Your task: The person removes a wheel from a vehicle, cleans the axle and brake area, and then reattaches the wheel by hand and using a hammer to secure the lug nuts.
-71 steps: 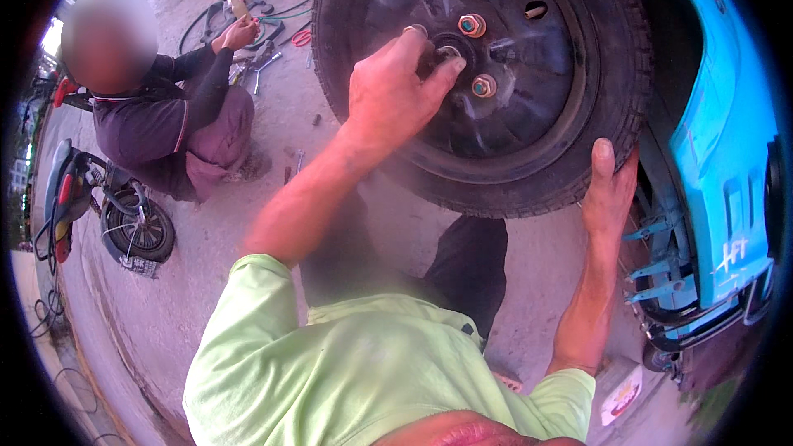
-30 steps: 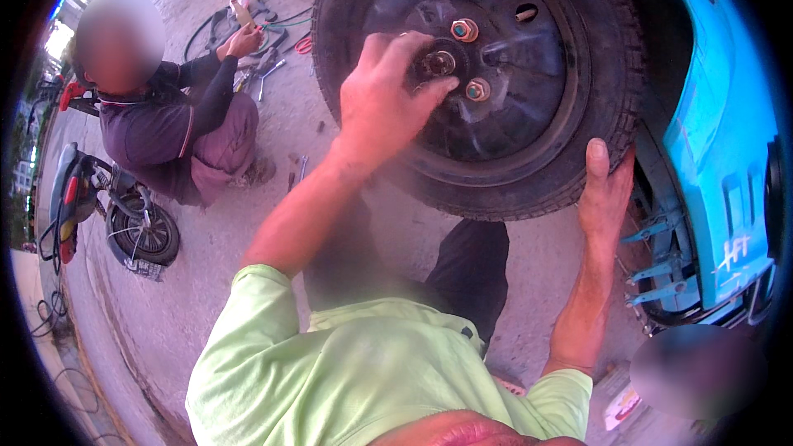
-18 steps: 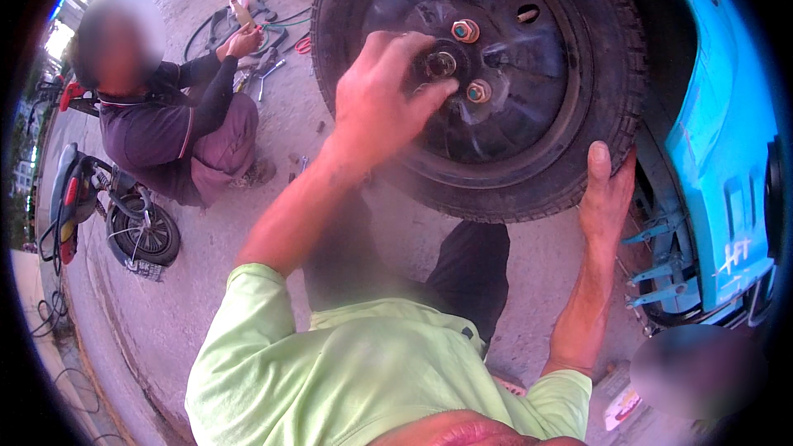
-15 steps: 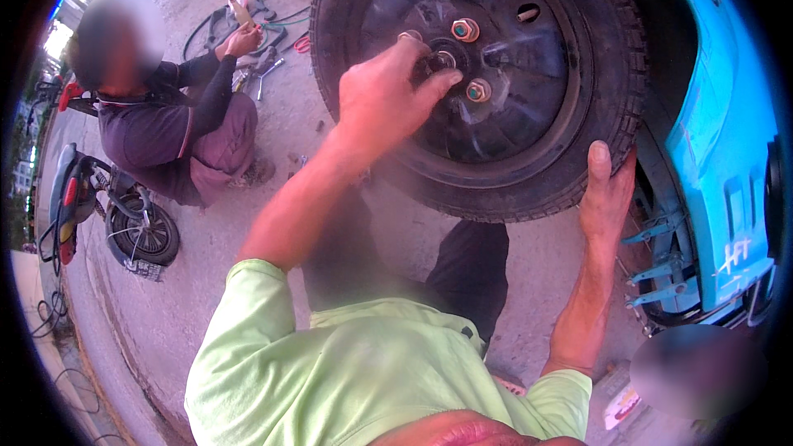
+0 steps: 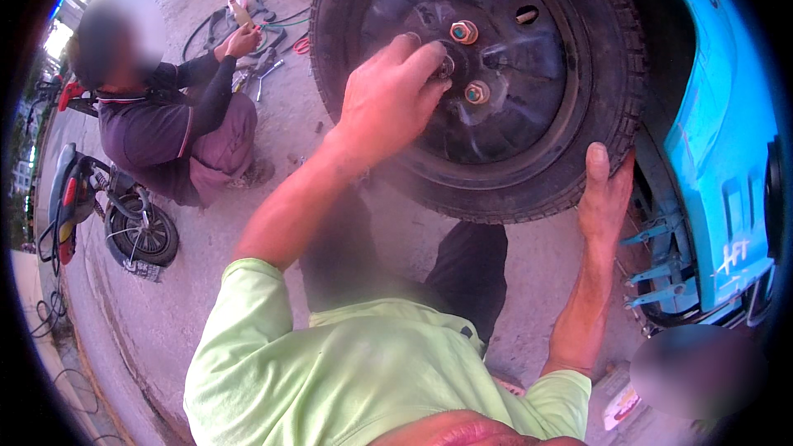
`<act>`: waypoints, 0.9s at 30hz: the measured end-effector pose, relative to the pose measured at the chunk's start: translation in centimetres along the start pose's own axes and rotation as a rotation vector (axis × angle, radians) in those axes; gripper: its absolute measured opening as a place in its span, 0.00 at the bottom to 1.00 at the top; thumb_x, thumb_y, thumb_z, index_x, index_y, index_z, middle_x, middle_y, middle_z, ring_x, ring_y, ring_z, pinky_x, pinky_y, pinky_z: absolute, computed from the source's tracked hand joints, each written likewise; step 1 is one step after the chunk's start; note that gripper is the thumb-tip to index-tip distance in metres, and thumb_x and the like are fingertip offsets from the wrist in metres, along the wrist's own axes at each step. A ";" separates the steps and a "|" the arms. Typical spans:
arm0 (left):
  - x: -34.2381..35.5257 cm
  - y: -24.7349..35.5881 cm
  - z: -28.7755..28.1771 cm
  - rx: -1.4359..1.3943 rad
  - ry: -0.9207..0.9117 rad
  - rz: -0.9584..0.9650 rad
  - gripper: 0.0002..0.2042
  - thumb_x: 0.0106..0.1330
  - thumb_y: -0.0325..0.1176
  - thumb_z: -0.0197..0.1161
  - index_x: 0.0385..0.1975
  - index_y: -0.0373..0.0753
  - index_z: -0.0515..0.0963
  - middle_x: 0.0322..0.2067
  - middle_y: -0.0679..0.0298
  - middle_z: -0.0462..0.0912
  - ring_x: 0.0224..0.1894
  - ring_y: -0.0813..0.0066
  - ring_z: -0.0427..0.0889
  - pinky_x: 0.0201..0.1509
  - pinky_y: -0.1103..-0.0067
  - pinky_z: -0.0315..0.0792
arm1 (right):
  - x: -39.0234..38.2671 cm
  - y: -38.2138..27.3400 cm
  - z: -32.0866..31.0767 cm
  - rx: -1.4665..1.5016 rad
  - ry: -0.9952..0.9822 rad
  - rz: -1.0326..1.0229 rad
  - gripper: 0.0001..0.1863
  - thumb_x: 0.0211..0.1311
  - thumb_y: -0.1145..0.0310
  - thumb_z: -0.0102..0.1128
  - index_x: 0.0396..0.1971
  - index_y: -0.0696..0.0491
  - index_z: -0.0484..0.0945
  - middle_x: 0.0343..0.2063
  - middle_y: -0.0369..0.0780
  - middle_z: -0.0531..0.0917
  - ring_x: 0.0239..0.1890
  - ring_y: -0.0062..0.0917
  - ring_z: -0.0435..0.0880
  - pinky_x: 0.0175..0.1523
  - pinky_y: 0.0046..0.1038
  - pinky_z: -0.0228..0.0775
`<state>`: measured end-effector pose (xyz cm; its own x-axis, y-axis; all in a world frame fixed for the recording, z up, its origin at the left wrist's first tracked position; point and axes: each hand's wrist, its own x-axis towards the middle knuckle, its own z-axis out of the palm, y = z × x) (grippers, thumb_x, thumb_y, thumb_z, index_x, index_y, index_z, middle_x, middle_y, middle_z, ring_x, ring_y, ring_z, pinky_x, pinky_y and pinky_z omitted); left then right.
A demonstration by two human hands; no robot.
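Observation:
A wheel with a black steel rim [image 5: 496, 128] and a black tyre [image 5: 611, 49] stands upright before me beside the blue vehicle body [image 5: 719, 140]. My left hand [image 5: 388, 87] is at the rim's middle, its fingers closed beside the round hub opening [image 5: 446, 64]; what they pinch is hidden behind them. Two copper-coloured wheel nuts, an upper one [image 5: 464, 31] and a lower one [image 5: 477, 92], show to the right of the hub. My right hand [image 5: 607, 194] grips the tyre's lower right edge, thumb over the sidewall and fingers along the tread.
At left a person [image 5: 165, 124] crouches, holding something slim. Behind them lie hoses [image 5: 273, 25] and a metal wrench [image 5: 268, 74]. A small two-wheeler [image 5: 140, 227] stands nearer. A blurred patch [image 5: 698, 372] covers something at lower right.
The fingers of my left hand have curled in and the thumb has drawn back from the hub. My right hand and the wheel stay almost where they were.

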<state>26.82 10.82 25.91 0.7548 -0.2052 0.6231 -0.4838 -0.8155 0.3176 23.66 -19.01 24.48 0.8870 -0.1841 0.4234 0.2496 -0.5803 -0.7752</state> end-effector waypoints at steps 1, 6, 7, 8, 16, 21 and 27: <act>-0.1 -0.6 0.1 0.029 0.066 0.124 0.16 0.56 0.33 0.71 0.44 0.37 0.79 0.39 0.54 0.80 0.39 0.55 0.84 0.42 0.68 0.78 | 0.1 -0.2 -0.1 0.012 -0.012 -0.001 0.55 0.57 0.27 0.54 0.65 0.65 0.61 0.58 0.60 0.72 0.61 0.50 0.73 0.64 0.44 0.62; 0.3 0.9 -0.6 -0.116 0.112 -0.051 0.15 0.57 0.33 0.70 0.43 0.37 0.79 0.38 0.53 0.80 0.39 0.54 0.84 0.42 0.67 0.78 | 0.0 -0.3 -0.2 0.035 -0.034 0.021 0.55 0.57 0.28 0.54 0.65 0.65 0.62 0.58 0.59 0.73 0.61 0.49 0.73 0.63 0.43 0.62; 0.6 0.8 -0.9 -0.082 0.012 -0.168 0.14 0.58 0.32 0.70 0.43 0.37 0.80 0.41 0.52 0.79 0.41 0.54 0.83 0.43 0.67 0.78 | 0.0 -0.3 -0.3 0.029 -0.037 0.035 0.55 0.57 0.28 0.54 0.65 0.65 0.62 0.58 0.59 0.73 0.61 0.48 0.73 0.63 0.43 0.62; 0.7 0.8 -1.0 -0.046 -0.089 -0.284 0.14 0.58 0.31 0.69 0.43 0.37 0.80 0.44 0.52 0.78 0.43 0.53 0.83 0.44 0.67 0.78 | 0.0 -0.3 -0.4 0.024 -0.039 0.048 0.55 0.57 0.28 0.55 0.65 0.65 0.62 0.58 0.59 0.73 0.61 0.48 0.73 0.64 0.43 0.62; -0.2 -0.1 -0.6 -0.050 0.096 0.175 0.15 0.56 0.33 0.70 0.43 0.39 0.79 0.47 0.54 0.75 0.46 0.53 0.80 0.47 0.66 0.76 | -0.1 0.8 0.1 -0.004 0.007 0.050 0.56 0.56 0.29 0.56 0.68 0.64 0.58 0.61 0.58 0.71 0.64 0.48 0.71 0.67 0.41 0.60; 0.6 0.6 -1.1 -0.004 -0.112 -0.223 0.14 0.57 0.39 0.70 0.36 0.40 0.75 0.38 0.56 0.79 0.39 0.53 0.83 0.41 0.65 0.76 | -0.1 1.0 0.1 0.034 0.000 0.067 0.55 0.58 0.30 0.56 0.70 0.63 0.56 0.65 0.58 0.67 0.68 0.49 0.66 0.70 0.42 0.58; 0.2 0.2 -1.0 0.014 0.236 0.287 0.16 0.54 0.37 0.70 0.39 0.40 0.76 0.35 0.56 0.78 0.35 0.53 0.81 0.39 0.65 0.75 | -0.3 1.2 0.0 -0.046 0.009 0.085 0.54 0.61 0.30 0.51 0.69 0.65 0.57 0.65 0.57 0.66 0.67 0.44 0.67 0.69 0.39 0.58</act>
<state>26.39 11.12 26.81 0.4654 -0.2975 0.8336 -0.6536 -0.7506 0.0970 23.67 -19.70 23.43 0.9007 -0.2413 0.3612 0.1552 -0.5979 -0.7864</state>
